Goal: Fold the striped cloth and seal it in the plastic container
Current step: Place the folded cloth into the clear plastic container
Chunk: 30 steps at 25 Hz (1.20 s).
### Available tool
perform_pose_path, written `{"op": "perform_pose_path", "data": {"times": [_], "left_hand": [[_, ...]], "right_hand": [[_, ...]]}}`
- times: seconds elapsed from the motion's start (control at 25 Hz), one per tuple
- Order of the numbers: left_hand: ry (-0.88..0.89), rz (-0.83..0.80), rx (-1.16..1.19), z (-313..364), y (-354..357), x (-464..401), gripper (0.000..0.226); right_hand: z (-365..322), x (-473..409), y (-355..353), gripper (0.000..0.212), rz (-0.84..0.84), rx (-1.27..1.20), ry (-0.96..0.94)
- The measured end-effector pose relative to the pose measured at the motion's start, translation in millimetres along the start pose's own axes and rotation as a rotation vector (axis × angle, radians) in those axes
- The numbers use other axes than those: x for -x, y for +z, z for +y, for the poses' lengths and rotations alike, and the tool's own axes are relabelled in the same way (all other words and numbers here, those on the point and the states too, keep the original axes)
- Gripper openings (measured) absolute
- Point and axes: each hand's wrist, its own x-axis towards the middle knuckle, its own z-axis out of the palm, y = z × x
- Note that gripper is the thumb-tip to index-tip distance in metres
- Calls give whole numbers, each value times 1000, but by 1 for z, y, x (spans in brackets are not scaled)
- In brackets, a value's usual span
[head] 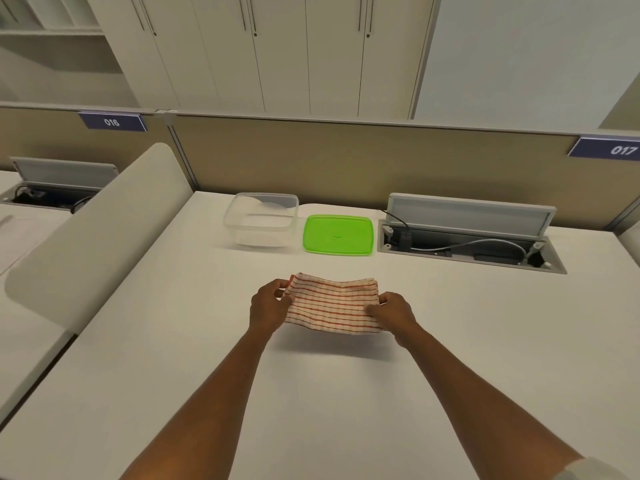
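Observation:
The striped cloth, white with orange-red lines, is folded into a small rectangle and held slightly above the white table. My left hand grips its left edge and my right hand grips its right edge. Behind the cloth stands the clear plastic container, open and with nothing in it. Its green lid lies flat on the table just to the container's right.
An open cable hatch with wires sits in the table at the back right. A beige partition runs along the far edge. A rounded white divider rises on the left.

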Motion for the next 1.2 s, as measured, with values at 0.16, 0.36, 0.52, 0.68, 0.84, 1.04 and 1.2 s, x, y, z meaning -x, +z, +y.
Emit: {"op": "perform_pose_path", "data": {"times": [0.16, 0.36, 0.52, 0.68, 0.84, 1.04, 1.2], "left_hand": [[16, 42, 10, -13, -36, -46, 23], [58, 82, -12, -14, -81, -117, 23], [105, 123, -25, 0, -112, -181, 22], [127, 145, -56, 5, -130, -247, 26], [131, 158, -108, 1, -132, -299, 26], [101, 141, -156, -15, -117, -340, 24], [89, 131, -251, -32, -105, -345, 29]], "right_hand": [[-44, -27, 34, 23, 59, 34, -7], [-111, -69, 61, 30, 103, -42, -77], [-169, -109, 79, 34, 146, -37, -141], [-217, -154, 94, 37, 184, 21, -199], [-250, -196, 117, 40, 204, 102, -237], [-266, -228, 158, 38, 206, 230, -259], [-263, -233, 176, 36, 277, 480, -327]]}}
